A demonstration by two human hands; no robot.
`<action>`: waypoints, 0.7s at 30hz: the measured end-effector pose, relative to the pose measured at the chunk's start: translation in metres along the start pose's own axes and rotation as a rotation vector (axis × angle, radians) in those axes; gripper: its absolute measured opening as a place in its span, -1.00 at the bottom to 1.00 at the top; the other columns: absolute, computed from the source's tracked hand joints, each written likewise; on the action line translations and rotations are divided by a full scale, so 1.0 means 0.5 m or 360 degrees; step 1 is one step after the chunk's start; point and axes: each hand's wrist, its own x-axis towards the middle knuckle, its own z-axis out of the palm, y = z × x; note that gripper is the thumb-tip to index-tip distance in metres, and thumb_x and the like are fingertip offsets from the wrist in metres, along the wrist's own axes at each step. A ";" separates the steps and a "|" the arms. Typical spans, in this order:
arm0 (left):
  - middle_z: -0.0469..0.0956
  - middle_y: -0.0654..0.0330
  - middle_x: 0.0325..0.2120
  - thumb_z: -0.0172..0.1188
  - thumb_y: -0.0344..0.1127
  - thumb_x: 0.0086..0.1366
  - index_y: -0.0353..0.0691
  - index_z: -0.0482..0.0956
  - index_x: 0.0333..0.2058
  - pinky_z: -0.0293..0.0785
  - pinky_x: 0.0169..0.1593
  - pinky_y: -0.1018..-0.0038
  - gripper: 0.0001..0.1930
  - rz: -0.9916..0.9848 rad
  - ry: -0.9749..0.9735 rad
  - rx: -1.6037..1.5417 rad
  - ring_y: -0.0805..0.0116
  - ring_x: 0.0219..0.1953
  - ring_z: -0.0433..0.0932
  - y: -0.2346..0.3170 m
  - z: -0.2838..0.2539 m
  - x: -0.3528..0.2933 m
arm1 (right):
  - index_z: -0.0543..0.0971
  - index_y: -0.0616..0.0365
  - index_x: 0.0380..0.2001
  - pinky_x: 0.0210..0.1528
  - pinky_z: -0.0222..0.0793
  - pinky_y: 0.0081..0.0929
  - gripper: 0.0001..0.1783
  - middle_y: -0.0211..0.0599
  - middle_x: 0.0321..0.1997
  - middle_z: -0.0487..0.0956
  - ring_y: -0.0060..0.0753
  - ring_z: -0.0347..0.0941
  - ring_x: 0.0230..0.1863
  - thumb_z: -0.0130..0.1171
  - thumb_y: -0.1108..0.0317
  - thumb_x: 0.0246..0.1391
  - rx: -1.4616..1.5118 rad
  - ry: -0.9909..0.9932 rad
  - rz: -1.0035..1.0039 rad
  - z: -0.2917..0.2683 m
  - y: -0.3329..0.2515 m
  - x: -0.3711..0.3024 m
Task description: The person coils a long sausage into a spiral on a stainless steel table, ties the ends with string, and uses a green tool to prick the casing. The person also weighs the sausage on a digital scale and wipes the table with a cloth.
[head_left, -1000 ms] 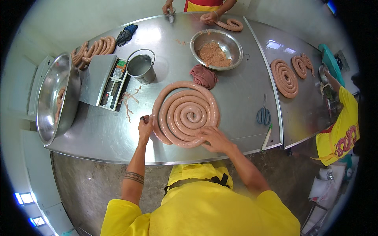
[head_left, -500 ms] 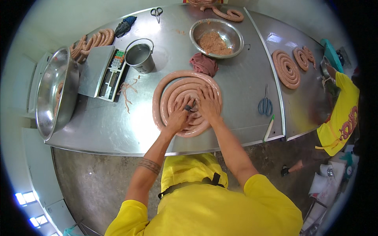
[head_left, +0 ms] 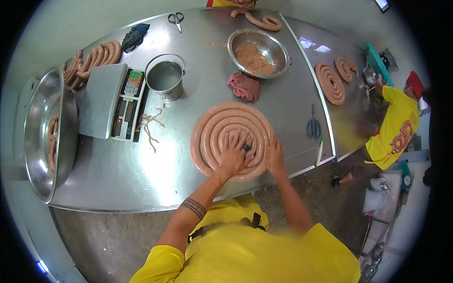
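Observation:
A long raw sausage coil (head_left: 206,120) lies flat on the steel table in a wide spiral in front of me. My left hand (head_left: 233,154) rests palm down on the middle of the spiral, fingers spread. Something small and dark shows at its fingers; I cannot make out whether it is worn or held. At the coil's right outer edge is my right hand (head_left: 274,158), fingers stretched out along the outermost turn and gripping nothing. A folded pink cloth (head_left: 244,87) lies just beyond the coil.
Beyond stand a bowl of minced meat (head_left: 257,56) and a metal bucket (head_left: 165,78). Left are a scale (head_left: 125,106), casing scraps (head_left: 150,125) and a large steel basin (head_left: 45,141). Blue-handled scissors (head_left: 314,126) and a knife (head_left: 320,151) lie right. A co-worker (head_left: 396,122) stands far right.
My right hand has moved from the coil's inner turns out to its right edge. My left hand stays on the middle, fingers spread wider. The outer turns lie closer together, and the view has shifted.

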 end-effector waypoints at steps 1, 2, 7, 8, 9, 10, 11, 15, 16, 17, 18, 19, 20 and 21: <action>0.06 0.14 0.43 0.05 0.12 0.30 0.01 0.29 0.33 -0.32 0.41 -0.23 -0.33 0.0020 -0.0155 0.0075 -0.01 0.48 -0.10 -0.003 0.006 -0.006 | 0.13 0.04 0.42 0.35 0.06 0.04 -0.28 0.21 0.34 0.22 0.23 0.19 0.32 0.01 0.42 0.20 -0.0184 0.0004 0.0015 -0.001 -0.009 -0.032; 0.06 0.15 0.43 0.05 0.13 0.30 0.03 0.28 0.34 -0.32 0.42 -0.22 -0.33 0.0090 -0.0035 0.0049 0.00 0.48 -0.10 -0.008 0.013 -0.008 | 0.15 0.01 0.42 0.37 0.00 0.07 -0.29 0.18 0.38 0.17 0.20 0.12 0.37 0.02 0.38 0.20 -0.0112 0.0093 -0.0182 -0.002 -0.016 -0.060; 0.01 0.11 0.44 0.13 0.06 0.27 0.02 0.28 0.32 -0.34 0.43 -0.20 -0.33 0.0348 0.0001 -0.0200 0.02 0.48 -0.08 -0.055 0.028 0.009 | 0.28 -0.07 0.37 0.43 -0.17 0.18 -0.35 0.03 0.51 0.03 0.09 -0.13 0.53 0.06 0.16 0.21 -0.0240 0.0020 -0.0628 0.003 -0.035 -0.122; 0.06 0.08 0.41 0.18 0.03 0.24 -0.02 0.32 0.29 -0.27 0.42 -0.19 -0.34 0.0316 -0.0118 -0.0236 0.00 0.45 -0.02 -0.069 0.023 0.009 | 0.32 -0.09 0.35 0.44 -0.19 0.18 -0.37 0.02 0.52 0.03 0.08 -0.13 0.53 0.07 0.12 0.21 -0.0232 -0.0025 -0.0509 0.006 -0.035 -0.120; 0.12 0.05 0.38 0.23 -0.01 0.21 -0.05 0.37 0.25 -0.19 0.40 -0.17 -0.35 0.0314 -0.0130 -0.0324 -0.01 0.43 0.04 -0.082 0.013 0.002 | 0.35 -0.12 0.32 0.44 -0.20 0.19 -0.39 0.00 0.52 0.03 0.07 -0.14 0.54 0.08 0.09 0.20 -0.0220 0.0004 -0.0488 0.010 -0.036 -0.117; 0.17 0.00 0.33 0.27 -0.04 0.18 -0.10 0.41 0.20 -0.11 0.37 -0.15 -0.37 0.0237 -0.0135 -0.0393 -0.03 0.38 0.10 -0.097 0.000 -0.012 | 0.39 -0.14 0.30 0.44 -0.22 0.19 -0.41 -0.01 0.52 0.03 0.06 -0.14 0.54 0.09 0.06 0.20 -0.0168 0.0141 -0.0547 0.014 -0.039 -0.114; 0.23 -0.04 0.29 0.30 -0.07 0.15 -0.15 0.45 0.15 -0.03 0.34 -0.12 -0.40 -0.0044 0.0053 -0.0508 -0.06 0.34 0.16 -0.111 -0.015 -0.031 | 0.41 -0.17 0.29 0.45 -0.24 0.19 -0.42 -0.02 0.53 0.03 0.06 -0.15 0.54 0.09 0.04 0.20 -0.0208 0.0040 -0.0431 0.016 -0.043 -0.114; 0.37 -0.21 0.08 0.31 -0.13 0.15 -0.42 0.56 -0.05 0.20 0.19 -0.03 -0.50 -0.1009 0.0636 -0.0350 -0.18 0.11 0.33 -0.150 -0.077 -0.168 | 0.43 -0.27 0.27 0.45 -0.34 0.25 -0.46 -0.04 0.53 0.03 0.07 -0.17 0.54 0.09 0.00 0.22 -0.0205 -0.0056 -0.0694 0.024 -0.071 -0.147; 0.38 -0.23 0.05 0.29 -0.13 0.17 -0.49 0.57 -0.08 0.23 0.16 -0.01 -0.50 -0.1161 0.0759 -0.0163 -0.21 0.06 0.35 -0.150 -0.083 -0.192 | 0.43 -0.29 0.27 0.44 -0.36 0.28 -0.46 -0.05 0.53 0.03 0.08 -0.18 0.54 0.09 0.00 0.23 -0.0185 -0.0047 -0.0946 0.025 -0.077 -0.162; 0.38 -0.25 0.04 0.28 -0.15 0.18 -0.51 0.56 -0.10 0.24 0.16 -0.01 -0.52 -0.1235 0.0579 -0.0284 -0.22 0.05 0.35 -0.147 -0.084 -0.204 | 0.39 -0.30 0.30 0.43 -0.39 0.31 -0.41 -0.04 0.53 0.01 0.09 -0.18 0.54 0.11 -0.02 0.21 -0.0231 -0.0164 -0.0883 0.028 -0.083 -0.176; 0.39 -0.26 0.03 0.26 -0.17 0.20 -0.53 0.56 -0.12 0.24 0.16 -0.01 -0.54 -0.1306 0.0417 -0.0384 -0.23 0.04 0.36 -0.140 -0.082 -0.209 | 0.34 -0.32 0.33 0.42 -0.42 0.34 -0.36 -0.03 0.54 -0.01 0.10 -0.19 0.54 0.13 -0.05 0.19 -0.0254 -0.0202 -0.0877 0.029 -0.085 -0.186; 0.39 -0.27 0.02 0.25 -0.19 0.21 -0.54 0.55 -0.13 0.25 0.16 -0.01 -0.55 -0.1331 0.0392 -0.0418 -0.25 0.04 0.36 -0.133 -0.075 -0.205 | 0.29 -0.33 0.36 0.41 -0.45 0.38 -0.31 -0.02 0.54 -0.03 0.11 -0.20 0.54 0.15 -0.07 0.16 -0.0290 -0.0149 -0.0996 0.031 -0.086 -0.194; 0.41 -0.28 -0.01 0.24 -0.20 0.22 -0.53 0.55 -0.18 0.28 0.14 0.00 -0.59 -0.1362 0.0318 -0.0499 -0.24 0.02 0.38 -0.124 -0.065 -0.192 | 0.30 -0.33 0.36 0.41 -0.46 0.38 -0.29 -0.02 0.54 -0.04 0.13 -0.20 0.54 0.17 -0.07 0.14 -0.0349 -0.0251 -0.0909 0.030 -0.084 -0.196; 0.43 -0.28 -0.04 0.22 -0.22 0.23 -0.52 0.56 -0.22 0.31 0.11 0.02 -0.63 -0.1349 0.0358 -0.0518 -0.24 0.00 0.41 -0.115 -0.055 -0.174 | 0.30 -0.33 0.35 0.42 -0.46 0.37 -0.28 -0.02 0.55 -0.06 0.14 -0.21 0.54 0.20 -0.07 0.12 -0.0420 -0.0275 -0.0928 0.027 -0.083 -0.193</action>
